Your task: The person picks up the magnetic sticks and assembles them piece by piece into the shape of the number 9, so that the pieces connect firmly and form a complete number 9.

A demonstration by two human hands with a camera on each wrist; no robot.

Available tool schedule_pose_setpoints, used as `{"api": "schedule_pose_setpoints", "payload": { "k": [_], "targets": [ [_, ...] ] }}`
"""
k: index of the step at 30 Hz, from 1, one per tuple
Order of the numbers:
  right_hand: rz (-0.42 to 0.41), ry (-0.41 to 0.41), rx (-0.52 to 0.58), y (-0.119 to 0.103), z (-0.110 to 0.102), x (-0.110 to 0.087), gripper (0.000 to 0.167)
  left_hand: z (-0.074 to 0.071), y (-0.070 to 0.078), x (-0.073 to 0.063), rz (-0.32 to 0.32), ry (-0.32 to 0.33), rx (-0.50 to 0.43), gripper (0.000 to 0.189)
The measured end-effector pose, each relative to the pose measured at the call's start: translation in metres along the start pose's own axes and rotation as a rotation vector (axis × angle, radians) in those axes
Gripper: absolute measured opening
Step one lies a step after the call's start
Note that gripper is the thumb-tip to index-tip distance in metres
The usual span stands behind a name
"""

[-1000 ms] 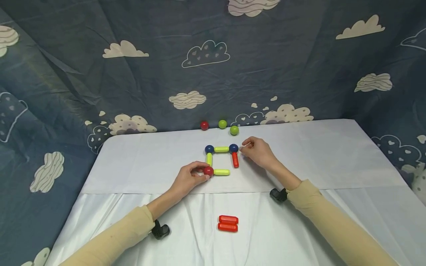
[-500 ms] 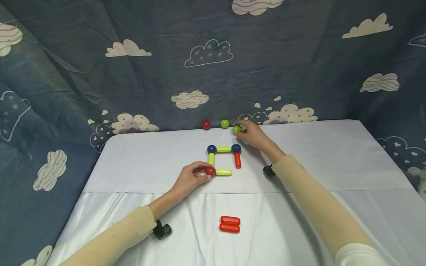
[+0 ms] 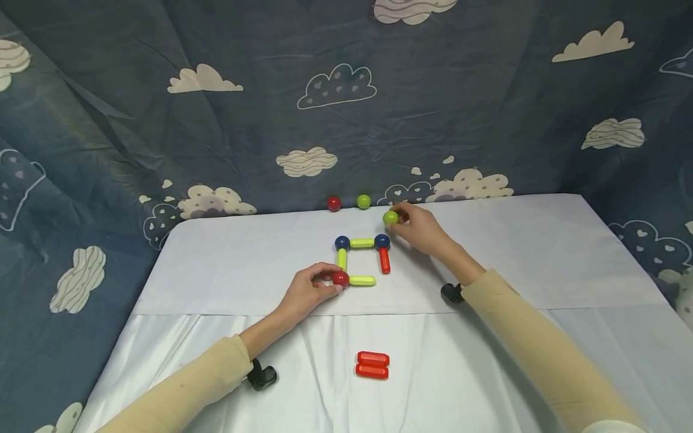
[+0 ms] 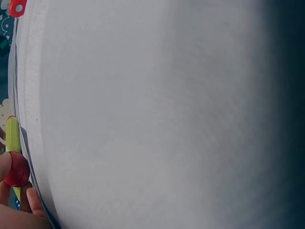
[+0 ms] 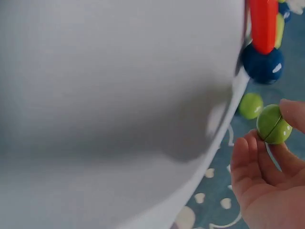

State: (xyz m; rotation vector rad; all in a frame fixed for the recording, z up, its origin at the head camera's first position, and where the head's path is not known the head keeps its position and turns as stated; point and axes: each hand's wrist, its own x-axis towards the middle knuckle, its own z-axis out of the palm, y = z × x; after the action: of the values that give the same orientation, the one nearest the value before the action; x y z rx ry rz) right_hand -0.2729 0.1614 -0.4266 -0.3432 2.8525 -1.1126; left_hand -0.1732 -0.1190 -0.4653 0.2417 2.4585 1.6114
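Note:
My left hand (image 3: 308,291) pinches a red ball (image 3: 340,279) at the near left corner of a frame of rods and balls. From that ball one yellow-green rod (image 3: 362,281) points right and another (image 3: 342,258) runs back to a dark blue ball (image 3: 342,243). A third yellow-green rod (image 3: 362,243) joins it to a second blue ball (image 3: 382,241), from which a red rod (image 3: 385,261) extends toward me. Between thumb and fingers my right hand (image 3: 421,231) holds a green ball (image 5: 274,124), just behind the second blue ball.
Along the table's back edge sit a red ball (image 3: 334,203) and another green ball (image 3: 364,201). Two red rods (image 3: 372,365) lie side by side at the front of the white-covered table (image 3: 216,264). A patterned dark cloth (image 3: 325,132) hangs behind.
My right hand has gone from beside the blue ball to the back, taken hold of the nearer green ball and drawn it slightly toward me. The left hand stays on the red ball.

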Motion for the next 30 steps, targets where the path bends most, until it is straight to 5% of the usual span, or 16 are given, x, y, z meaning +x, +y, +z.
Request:
{"api": "schedule_pose_setpoints", "payload": {
  "k": [7,15,21,30],
  "targets": [
    [-0.121,-0.019,0.029,-0.01,0.0,-0.044,0.036,0.001,0.0,0.0,-0.005,0.0,-0.01,0.034],
    [-0.151,-0.115,0.023,-0.021,0.01,-0.084,0.037,0.0,0.001,-0.001,-0.005,-0.003,-0.012,0.034],
    [-0.134,-0.194,-0.035,-0.024,0.021,-0.094,0.04,0.0,0.0,-0.001,-0.001,0.001,-0.01,0.035],
    [-0.15,-0.167,-0.096,-0.022,0.029,-0.096,0.039,0.0,0.0,0.0,-0.001,0.002,-0.009,0.034]
  ]
}}
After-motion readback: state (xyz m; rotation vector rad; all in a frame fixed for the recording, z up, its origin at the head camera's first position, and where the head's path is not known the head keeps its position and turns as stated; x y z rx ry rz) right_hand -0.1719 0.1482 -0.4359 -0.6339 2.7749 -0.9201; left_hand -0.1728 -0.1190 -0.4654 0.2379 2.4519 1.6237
